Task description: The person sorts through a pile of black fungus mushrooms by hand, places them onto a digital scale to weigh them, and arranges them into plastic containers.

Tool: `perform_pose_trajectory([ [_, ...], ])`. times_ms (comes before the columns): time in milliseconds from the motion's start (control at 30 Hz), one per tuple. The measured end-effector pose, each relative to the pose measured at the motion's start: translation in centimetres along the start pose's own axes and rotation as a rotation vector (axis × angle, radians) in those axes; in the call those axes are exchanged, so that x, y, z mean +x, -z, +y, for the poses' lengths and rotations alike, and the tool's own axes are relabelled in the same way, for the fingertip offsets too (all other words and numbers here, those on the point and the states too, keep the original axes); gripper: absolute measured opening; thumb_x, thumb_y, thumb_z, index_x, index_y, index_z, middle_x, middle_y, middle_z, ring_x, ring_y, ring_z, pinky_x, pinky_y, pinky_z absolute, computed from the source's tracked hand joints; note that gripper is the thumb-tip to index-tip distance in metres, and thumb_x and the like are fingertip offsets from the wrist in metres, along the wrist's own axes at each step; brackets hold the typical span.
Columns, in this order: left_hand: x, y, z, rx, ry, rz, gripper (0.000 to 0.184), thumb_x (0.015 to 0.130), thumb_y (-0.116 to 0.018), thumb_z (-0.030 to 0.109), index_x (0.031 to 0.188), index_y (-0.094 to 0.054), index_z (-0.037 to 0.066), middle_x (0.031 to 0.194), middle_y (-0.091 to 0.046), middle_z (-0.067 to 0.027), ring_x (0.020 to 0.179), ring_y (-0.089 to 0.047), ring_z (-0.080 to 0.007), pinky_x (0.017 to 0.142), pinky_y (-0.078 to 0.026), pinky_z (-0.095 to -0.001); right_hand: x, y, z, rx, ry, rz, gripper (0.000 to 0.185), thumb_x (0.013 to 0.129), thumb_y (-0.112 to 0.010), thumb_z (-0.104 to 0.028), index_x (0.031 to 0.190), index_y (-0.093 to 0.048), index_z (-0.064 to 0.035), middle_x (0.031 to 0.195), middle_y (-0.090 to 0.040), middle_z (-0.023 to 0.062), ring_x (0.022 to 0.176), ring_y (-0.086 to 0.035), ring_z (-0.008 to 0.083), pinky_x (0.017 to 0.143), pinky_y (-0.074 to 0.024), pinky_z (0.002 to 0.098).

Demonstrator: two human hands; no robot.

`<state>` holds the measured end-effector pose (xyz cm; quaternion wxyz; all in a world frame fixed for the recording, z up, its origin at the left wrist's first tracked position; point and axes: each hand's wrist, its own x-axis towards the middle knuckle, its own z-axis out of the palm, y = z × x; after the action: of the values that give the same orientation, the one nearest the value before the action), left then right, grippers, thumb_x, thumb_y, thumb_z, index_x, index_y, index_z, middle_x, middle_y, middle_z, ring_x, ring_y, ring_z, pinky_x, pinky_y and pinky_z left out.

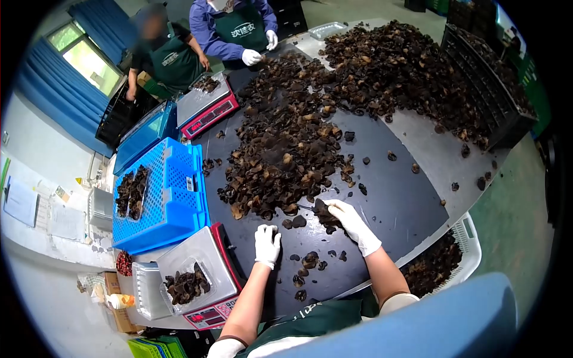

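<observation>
My gloved right hand (352, 224) pinches a dark clump of wood ear mushrooms (326, 217) at the near edge of the big pile. A thin dark sliver juts left from that clump; its nature is unclear. My gloved left hand (267, 246) rests on the dark tabletop (391, 191), fingers curled in, with nothing visible in them. Beside it lie a few loose mushroom pieces (298, 221), and more are scattered between my forearms. The main heap of wood ear mushrooms (280, 149) spreads out beyond both hands.
To my left are a scale (218, 280) bearing a filled clear tray (188, 286), and a blue crate (185, 185) with filled trays on it. Another scale (206, 110) stands farther back. Two co-workers (239, 30) stand across. A white basket (468, 244) and black crate (486, 89) are at right.
</observation>
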<state>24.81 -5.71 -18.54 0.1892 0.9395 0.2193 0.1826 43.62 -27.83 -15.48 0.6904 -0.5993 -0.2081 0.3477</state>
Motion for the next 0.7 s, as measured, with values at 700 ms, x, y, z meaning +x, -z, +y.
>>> perform_pose_trajectory([
  [700,-0.2,-0.3,5.8,-0.967,0.39,-0.355,0.017,0.094,-0.059,0.014,0.108,-0.061,0.006,0.1,-0.067,-0.0081,0.078,-0.063,-0.0195,0.067,-0.052,-0.0323,-0.4,-1.0,0.2,0.719,-0.104,-0.011,0.008,0.09,-0.061,-0.007,0.095,-0.056,-0.0057,0.104,-0.063,0.0118,0.088,-0.064,0.0215,0.071,-0.0541,0.0324],
])
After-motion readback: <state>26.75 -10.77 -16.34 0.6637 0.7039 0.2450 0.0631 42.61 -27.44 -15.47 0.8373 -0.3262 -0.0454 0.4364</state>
